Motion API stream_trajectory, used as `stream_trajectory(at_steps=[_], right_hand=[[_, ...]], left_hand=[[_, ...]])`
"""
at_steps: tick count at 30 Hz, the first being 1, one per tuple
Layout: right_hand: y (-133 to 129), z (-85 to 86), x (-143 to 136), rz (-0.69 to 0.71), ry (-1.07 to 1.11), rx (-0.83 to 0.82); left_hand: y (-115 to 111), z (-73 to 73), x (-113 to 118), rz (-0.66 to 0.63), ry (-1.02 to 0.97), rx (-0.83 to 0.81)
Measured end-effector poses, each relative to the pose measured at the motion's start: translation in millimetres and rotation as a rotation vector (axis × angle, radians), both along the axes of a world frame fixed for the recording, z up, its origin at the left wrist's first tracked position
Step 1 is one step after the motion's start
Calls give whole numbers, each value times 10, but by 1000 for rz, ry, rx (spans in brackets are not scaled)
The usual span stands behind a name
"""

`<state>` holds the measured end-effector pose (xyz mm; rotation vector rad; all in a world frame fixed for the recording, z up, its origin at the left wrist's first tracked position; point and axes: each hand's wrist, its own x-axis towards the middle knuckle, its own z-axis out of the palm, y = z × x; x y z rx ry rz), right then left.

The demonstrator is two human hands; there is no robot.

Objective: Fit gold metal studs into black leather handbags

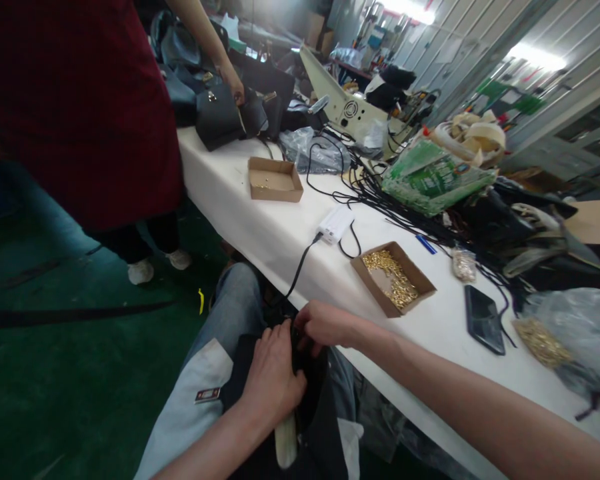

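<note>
A black bag (325, 433) lies across my lap, its opening facing up. My left hand (275, 373) grips the bag's edge, fingers over the far side and thumb toward the opening. Close beside it, my right hand (325, 327) has its fingers curled in at the top of the bag; whatever they pinch is hidden. A pale, rounded handle-like piece (286, 443) shows below my left hand, its other end covered. On the left, a strap or flap of the bag ends in a small metal fitting (207, 395).
On the white table (290, 233) are a cardboard box of gold-coloured hardware (393, 277), another shallow box (275, 180), a white device (335, 223) with a cable, a phone (484, 319) and black cords (365, 190). A person in a red apron (90, 113) stands left, touching black bags (223, 113).
</note>
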<state>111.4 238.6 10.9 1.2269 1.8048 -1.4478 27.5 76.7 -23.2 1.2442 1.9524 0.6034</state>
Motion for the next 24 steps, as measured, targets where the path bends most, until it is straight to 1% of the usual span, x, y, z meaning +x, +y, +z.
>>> stream_trajectory(at_steps=[3,6,7,9,12,13,15,18,20,21,22,24], right_hand=[[52,65,-22,331,44,235],[140,84,-74,568,185,407],[184,73,-98,638,242,429],[283,31,-146,763,352,418],[408,-36,-200,895,463,322],[436,-43,-213,916,484,292],[470,-10,-237,918,501,250],[442,146,-280,850,466,224],[341,275,-295,772,398,231],[260,332,-289,726,350,235],[162,380,-270,678,297,234],[-68,438,-194,584,191,220]], left_hand=[[-3,-31,-58,20,-36,51],[-6,-65,-87,56,-67,88],[-12,-82,-84,66,-74,94],[-34,-120,-70,84,-82,97],[-85,-143,-97,98,-90,104],[-102,-130,-142,95,-99,111],[-127,-64,-304,63,-140,130],[-117,109,-668,-48,-263,138],[-82,232,-881,-140,-336,127],[-64,284,-949,-186,-356,123],[-52,323,-983,-232,-369,114],[-60,355,-952,-300,-371,89]])
